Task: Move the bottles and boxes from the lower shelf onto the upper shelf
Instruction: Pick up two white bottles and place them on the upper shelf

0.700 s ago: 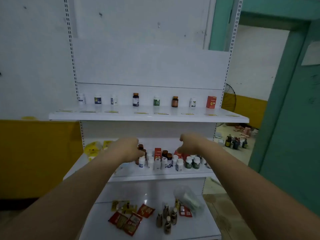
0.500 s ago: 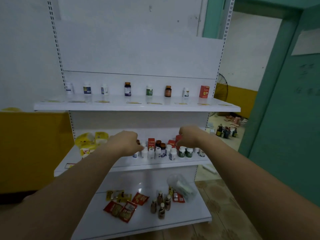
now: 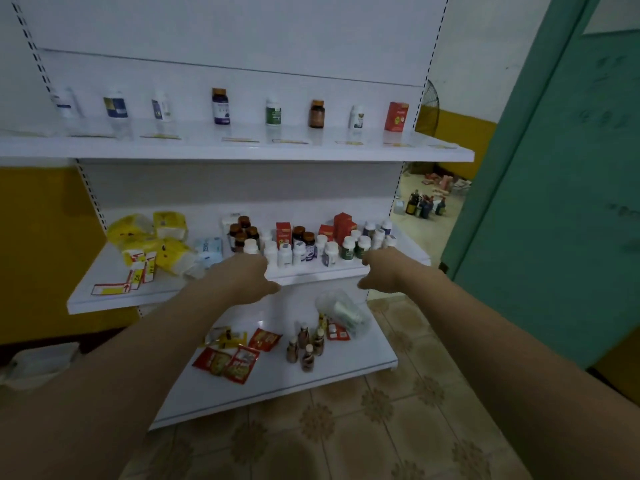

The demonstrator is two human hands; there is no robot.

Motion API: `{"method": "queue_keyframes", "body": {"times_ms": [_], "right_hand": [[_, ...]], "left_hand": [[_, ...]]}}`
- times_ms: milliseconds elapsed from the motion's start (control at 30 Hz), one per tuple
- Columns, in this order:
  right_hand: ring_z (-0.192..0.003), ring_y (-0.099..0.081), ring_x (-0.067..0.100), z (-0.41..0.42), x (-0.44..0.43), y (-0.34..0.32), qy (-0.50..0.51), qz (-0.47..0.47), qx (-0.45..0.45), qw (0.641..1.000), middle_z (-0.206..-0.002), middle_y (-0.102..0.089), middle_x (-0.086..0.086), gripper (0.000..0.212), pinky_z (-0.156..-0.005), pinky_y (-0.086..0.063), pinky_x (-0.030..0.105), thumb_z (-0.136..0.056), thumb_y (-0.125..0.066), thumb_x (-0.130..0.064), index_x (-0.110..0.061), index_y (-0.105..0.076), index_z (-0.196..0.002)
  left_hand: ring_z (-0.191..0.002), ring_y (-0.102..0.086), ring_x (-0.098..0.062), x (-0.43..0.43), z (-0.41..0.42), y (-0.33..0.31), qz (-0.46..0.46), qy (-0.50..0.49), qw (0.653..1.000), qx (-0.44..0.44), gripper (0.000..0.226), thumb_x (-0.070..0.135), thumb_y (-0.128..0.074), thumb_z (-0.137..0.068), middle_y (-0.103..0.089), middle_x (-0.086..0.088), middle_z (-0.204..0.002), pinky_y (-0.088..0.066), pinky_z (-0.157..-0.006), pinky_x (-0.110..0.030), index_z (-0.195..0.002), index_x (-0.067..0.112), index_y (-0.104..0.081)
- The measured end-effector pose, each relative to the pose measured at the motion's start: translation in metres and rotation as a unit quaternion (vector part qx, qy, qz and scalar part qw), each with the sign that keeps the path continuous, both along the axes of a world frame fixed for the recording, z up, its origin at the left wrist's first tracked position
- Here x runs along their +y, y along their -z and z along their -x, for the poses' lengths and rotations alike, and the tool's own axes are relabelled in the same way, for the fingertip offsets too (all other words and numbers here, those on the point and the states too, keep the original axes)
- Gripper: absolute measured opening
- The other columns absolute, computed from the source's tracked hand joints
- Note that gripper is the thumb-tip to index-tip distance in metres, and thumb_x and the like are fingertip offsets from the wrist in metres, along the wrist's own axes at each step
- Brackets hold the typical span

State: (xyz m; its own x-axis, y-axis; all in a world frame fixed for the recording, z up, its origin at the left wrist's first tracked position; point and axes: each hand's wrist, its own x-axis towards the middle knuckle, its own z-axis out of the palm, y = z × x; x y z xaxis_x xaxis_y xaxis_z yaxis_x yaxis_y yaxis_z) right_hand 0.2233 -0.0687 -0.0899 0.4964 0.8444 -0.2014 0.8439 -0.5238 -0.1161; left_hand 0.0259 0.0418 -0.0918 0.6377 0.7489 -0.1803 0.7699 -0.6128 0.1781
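Both hands are stretched out in front of the lower shelf (image 3: 114, 292), at its front edge, and neither holds anything. The left hand (image 3: 239, 282) is loosely curled with fingers half bent, just in front of the white bottles at the left end of the cluster. The right hand (image 3: 382, 273) is also loose and empty, thumb pointing inward, near the green-label bottles (image 3: 355, 247) at the right end. I judge they are held apart like this to bracket the group, so each hand can take one item from its own end w/o crossing.

The task's things, bottles and boxes (image 3: 304, 242), stand packed close together in the middle and right part of the lower shelf: brown bottles at left back, white ones in front, red boxes (image 3: 343, 225) at the back. The upper shelf (image 3: 242, 148) carries only one spaced row at its back, each item behind a small label strip, e.g. a dark bottle (image 3: 221, 106) and a red box (image 3: 396, 116). Probably each kind goes behind its own label, so the front area is free.

Vs. the earlier frames: then the hands were higher and deeper, over the cluster and hiding part of it; now they are lower and nearer the edge, and all bottles show. The camera also tilted down, approx. more floor and bottom shelf (image 3: 346, 372) in view
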Motion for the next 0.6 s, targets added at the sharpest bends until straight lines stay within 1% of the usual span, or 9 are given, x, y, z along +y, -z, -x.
{"method": "queue_keyframes", "body": {"times_ms": [100,200,267,333,433,500,600], "right_hand": [[-0.119,-0.051,0.029,-0.012,0.015,0.015,0.008,0.019,0.010,1.000,-0.129,-0.056,0.015,0.047,-0.096,-0.044,0.035,-0.091,-0.058,-0.030,-0.002,-0.051,-0.129],[-0.120,-0.050,0.028,-0.027,0.037,0.028,0.004,0.036,0.014,0.999,-0.130,-0.054,0.014,0.049,-0.097,-0.044,0.034,-0.092,-0.057,-0.031,-0.003,-0.048,-0.131],[-0.121,-0.049,0.029,-0.040,0.057,0.037,-0.002,0.045,0.019,0.999,-0.131,-0.053,0.014,0.049,-0.098,-0.044,0.035,-0.092,-0.056,-0.030,-0.003,-0.046,-0.132],[-0.121,-0.050,0.029,-0.057,0.083,0.047,-0.010,0.046,0.022,0.999,-0.132,-0.053,0.015,0.048,-0.099,-0.044,0.036,-0.092,-0.056,-0.029,-0.003,-0.047,-0.132],[-0.121,-0.050,0.030,-0.085,0.128,0.063,-0.028,0.049,0.026,0.998,-0.133,-0.052,0.015,0.049,-0.100,-0.043,0.037,-0.092,-0.056,-0.027,-0.003,-0.046,-0.133],[-0.119,-0.051,0.030,-0.106,0.159,0.074,-0.042,0.048,0.036,0.997,-0.133,-0.052,0.016,0.049,-0.099,-0.044,0.038,-0.091,-0.057,-0.027,-0.003,-0.045,-0.132],[-0.118,-0.052,0.030,-0.136,0.201,0.088,-0.059,0.057,0.048,0.996,-0.131,-0.053,0.017,0.049,-0.096,-0.045,0.035,-0.091,-0.058,-0.025,-0.004,-0.045,-0.132]], "left_hand": [[-0.115,-0.053,-0.023,0.020,-0.009,0.016,0.013,0.000,1.000,0.014,0.050,0.043,-0.051,-0.092,-0.055,-0.010,-0.129,-0.042,-0.084,-0.028,-0.128,0.009,-0.052],[-0.107,-0.054,-0.022,0.048,-0.023,0.032,0.032,-0.010,0.999,0.017,0.049,0.043,-0.052,-0.092,-0.056,-0.012,-0.126,-0.039,-0.079,-0.027,-0.126,0.008,-0.053],[-0.112,-0.053,-0.023,0.067,-0.036,0.045,0.044,-0.017,0.999,0.018,0.049,0.043,-0.052,-0.092,-0.055,-0.011,-0.127,-0.040,-0.082,-0.028,-0.126,0.008,-0.053],[-0.116,-0.052,-0.023,0.089,-0.052,0.057,0.049,-0.022,0.998,0.021,0.049,0.044,-0.052,-0.091,-0.054,-0.010,-0.130,-0.042,-0.089,-0.030,-0.127,0.011,-0.052],[-0.121,-0.049,-0.023,0.123,-0.079,0.073,0.059,-0.024,0.998,0.016,0.049,0.041,-0.052,-0.092,-0.051,-0.008,-0.135,-0.041,-0.095,-0.030,-0.132,0.013,-0.048],[-0.123,-0.049,-0.023,0.149,-0.101,0.083,0.066,-0.031,0.997,0.017,0.050,0.040,-0.052,-0.093,-0.051,-0.009,-0.136,-0.040,-0.097,-0.030,-0.134,0.012,-0.047],[-0.122,-0.049,-0.024,0.185,-0.133,0.096,0.081,-0.047,0.995,0.025,0.052,0.040,-0.051,-0.093,-0.051,-0.011,-0.136,-0.041,-0.099,-0.032,-0.135,0.010,-0.044]]}}
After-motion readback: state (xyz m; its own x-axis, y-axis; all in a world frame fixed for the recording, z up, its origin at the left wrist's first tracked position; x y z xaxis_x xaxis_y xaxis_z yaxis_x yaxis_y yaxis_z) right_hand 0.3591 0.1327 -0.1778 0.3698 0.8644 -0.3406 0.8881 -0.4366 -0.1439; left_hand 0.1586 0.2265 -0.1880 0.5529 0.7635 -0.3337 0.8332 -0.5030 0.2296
